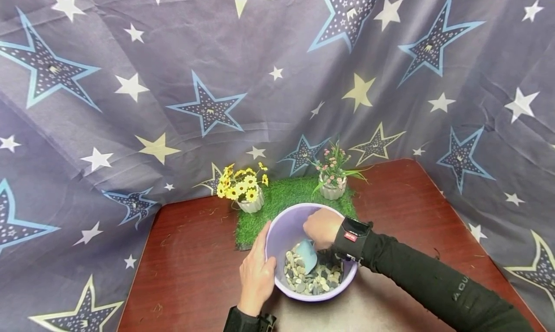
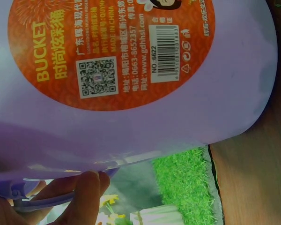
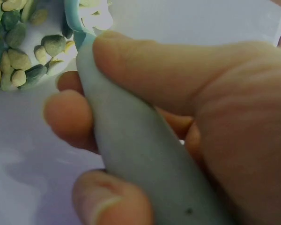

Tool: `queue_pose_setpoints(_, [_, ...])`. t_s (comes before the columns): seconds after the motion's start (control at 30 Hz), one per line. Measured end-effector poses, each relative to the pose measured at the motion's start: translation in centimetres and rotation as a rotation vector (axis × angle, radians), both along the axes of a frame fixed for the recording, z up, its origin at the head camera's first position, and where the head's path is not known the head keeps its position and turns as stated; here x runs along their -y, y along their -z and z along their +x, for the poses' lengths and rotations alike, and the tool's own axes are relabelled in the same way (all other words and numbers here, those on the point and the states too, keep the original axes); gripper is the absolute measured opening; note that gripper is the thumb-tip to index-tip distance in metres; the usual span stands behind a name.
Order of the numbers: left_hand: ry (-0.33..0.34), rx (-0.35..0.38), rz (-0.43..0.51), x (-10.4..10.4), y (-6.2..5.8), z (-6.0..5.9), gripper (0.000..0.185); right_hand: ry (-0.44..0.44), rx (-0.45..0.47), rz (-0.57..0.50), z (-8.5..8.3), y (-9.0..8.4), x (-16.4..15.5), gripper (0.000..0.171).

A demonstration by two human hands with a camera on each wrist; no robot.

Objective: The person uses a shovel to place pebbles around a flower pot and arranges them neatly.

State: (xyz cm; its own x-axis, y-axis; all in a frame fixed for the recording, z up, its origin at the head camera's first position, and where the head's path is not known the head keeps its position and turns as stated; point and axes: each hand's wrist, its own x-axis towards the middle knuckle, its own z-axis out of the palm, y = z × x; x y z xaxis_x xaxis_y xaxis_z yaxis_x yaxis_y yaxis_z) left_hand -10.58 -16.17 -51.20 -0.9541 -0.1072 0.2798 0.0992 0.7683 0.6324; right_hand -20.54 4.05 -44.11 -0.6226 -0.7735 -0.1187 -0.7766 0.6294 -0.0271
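A lilac plastic bucket (image 1: 277, 228) stands on the brown table, part full of small pebbles (image 1: 310, 280). My left hand (image 1: 257, 272) grips its left rim; in the left wrist view my fingers (image 2: 79, 194) curl round the rim below the bucket's wall (image 2: 131, 126) and its orange label (image 2: 107, 47). My right hand (image 1: 323, 228) reaches inside the bucket and holds a pale blue scoop (image 1: 307, 261) with its blade down among the pebbles. In the right wrist view my thumb and fingers wrap the scoop's handle (image 3: 136, 154), with pebbles (image 3: 23, 56) beyond.
Behind the bucket lies a green grass mat (image 1: 286, 197) carrying a white pot of yellow flowers (image 1: 244, 187) and a pot of pink flowers (image 1: 333, 175). Star-printed cloth (image 1: 260, 81) hangs behind and at both sides. The table (image 1: 191, 264) extends left and right.
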Motion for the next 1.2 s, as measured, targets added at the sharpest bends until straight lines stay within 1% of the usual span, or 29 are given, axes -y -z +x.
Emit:
queue_pose_setpoints(0.07, [0.0,-0.004,0.0,0.0,0.0,0.0,0.086,0.01,-0.003,0.009,0.0,0.1,0.0,0.048])
queue_pose_setpoints(0.17, [0.0,-0.008,-0.002,0.0,0.0,0.0,0.085,0.019,0.013,0.025,0.0,0.0,0.1,0.049])
queue_pose_setpoints(0.2, [-0.001,-0.008,-0.002,0.0,0.0,0.0,0.085,0.021,0.03,0.023,0.0,-0.1,0.1,0.049])
queue_pose_setpoints(0.3, [-0.003,-0.009,-0.002,-0.1,0.0,-0.1,0.085,0.031,0.091,0.016,-0.1,-0.2,0.2,0.044])
queue_pose_setpoints(0.4, [-0.004,-0.009,0.0,-0.1,-0.1,-0.1,0.084,0.037,0.142,0.002,0.0,-0.1,0.3,0.033])
queue_pose_setpoints(0.53, [-0.004,-0.008,0.0,-0.2,-0.1,-0.2,0.085,0.038,0.151,0.003,0.0,0.1,0.1,0.027])
queue_pose_setpoints(0.7, [0.0,-0.002,-0.002,-0.2,-0.1,-0.2,0.085,0.04,0.168,0.011,-0.1,-0.3,0.0,0.019])
queue_pose_setpoints(0.8, [-0.006,-0.006,-0.005,-0.1,-0.1,0.0,0.084,0.029,0.201,0.012,-0.1,-0.5,0.1,0.018])
queue_pose_setpoints(0.93, [-0.014,-0.009,-0.009,0.0,0.1,0.3,0.083,0.021,0.244,0.006,-0.1,-0.6,0.1,0.021])
queue_pose_setpoints(1.07, [-0.008,-0.015,-0.008,0.0,0.1,0.1,0.083,0.033,0.255,0.008,-0.1,-0.7,-0.1,0.014])
queue_pose_setpoints(1.2, [-0.007,-0.016,-0.003,0.0,0.0,0.1,0.083,0.022,0.258,0.012,0.1,-1.0,-0.2,0.017])
